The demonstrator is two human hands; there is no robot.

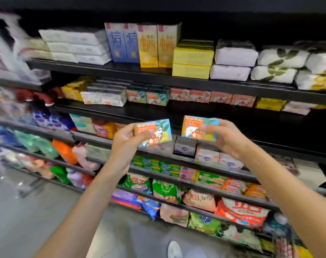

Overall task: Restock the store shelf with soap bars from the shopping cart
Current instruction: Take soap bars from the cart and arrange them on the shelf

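Observation:
My left hand (126,144) grips a Goat Soap box (156,132), blue and orange with a lemon picture, thumb across its front. My right hand (227,136) pinches a second Goat Soap box (197,129) of the same colours. I hold both boxes upright in front of the black store shelf (140,108), just below the row where matching teal and orange soap boxes (147,95) stand. The shopping cart is out of view.
Pink soap boxes (212,97) and yellow packs (270,103) line the same row to the right. Tall blue and yellow cartons (140,43) stand on the shelf above. Detergent bags (201,200) fill the lower shelves. Grey floor and my shoe (174,249) lie below.

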